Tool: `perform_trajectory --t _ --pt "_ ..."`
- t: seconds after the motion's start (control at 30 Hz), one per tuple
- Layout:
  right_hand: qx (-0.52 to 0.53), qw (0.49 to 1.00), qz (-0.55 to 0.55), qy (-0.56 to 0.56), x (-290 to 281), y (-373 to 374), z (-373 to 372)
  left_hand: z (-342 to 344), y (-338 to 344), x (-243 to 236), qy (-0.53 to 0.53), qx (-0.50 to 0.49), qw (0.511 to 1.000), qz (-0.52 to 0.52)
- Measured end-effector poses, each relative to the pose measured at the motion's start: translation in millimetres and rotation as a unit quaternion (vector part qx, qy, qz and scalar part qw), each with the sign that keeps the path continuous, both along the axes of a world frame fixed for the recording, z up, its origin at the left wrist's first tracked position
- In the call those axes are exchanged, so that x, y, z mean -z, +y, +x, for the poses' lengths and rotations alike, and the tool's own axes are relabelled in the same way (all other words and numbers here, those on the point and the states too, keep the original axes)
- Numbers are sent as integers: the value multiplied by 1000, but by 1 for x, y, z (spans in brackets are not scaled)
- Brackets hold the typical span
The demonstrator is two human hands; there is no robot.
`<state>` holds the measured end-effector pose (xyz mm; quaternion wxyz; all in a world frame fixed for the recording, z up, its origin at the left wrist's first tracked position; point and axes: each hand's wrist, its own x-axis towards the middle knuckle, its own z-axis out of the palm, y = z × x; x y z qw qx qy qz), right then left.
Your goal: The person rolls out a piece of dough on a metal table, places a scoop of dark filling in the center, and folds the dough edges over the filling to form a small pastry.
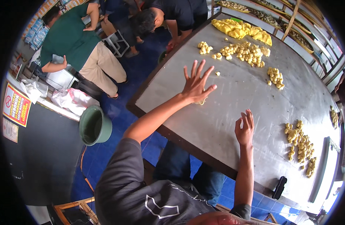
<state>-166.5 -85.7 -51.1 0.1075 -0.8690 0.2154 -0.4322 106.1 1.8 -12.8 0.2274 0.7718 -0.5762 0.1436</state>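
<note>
My left hand [196, 84] has its fingers spread wide over the metal tabletop [180, 123], with a small pale dough piece [201, 101] partly hidden beneath its palm. My right hand [244, 129] is held over the table to the right, fingers loosely bent and apart, holding nothing. A single dough ball [217, 73] lies just beyond my left hand. Clusters of small pale balls lie toward the far side [251, 56], middle right [275, 78] and right [303, 146]. A large lumpy mass of yellow dough [228, 28] rests at the far end.
Two co-workers [67, 41] [168, 18] and part of another are at the upper left. A green bucket [95, 125] stands beside white bags [71, 99]. Racks of round trays [266, 17] line the upper right. A black object [279, 187] lies near the table's front edge.
</note>
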Motion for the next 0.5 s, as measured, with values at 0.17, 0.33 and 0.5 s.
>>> perform_trajectory --t 0.17,0.33,0.5 --pt "-6 1000 -8 -7 1 1 0 11 24 -33 42 -18 994 -103" --pt "-6 1000 -8 -1 1 1 1 33 35 -37 56 -41 987 -147" --pt "5 1000 0 8 -1 -3 -2 62 27 -35 41 -70 980 -183"
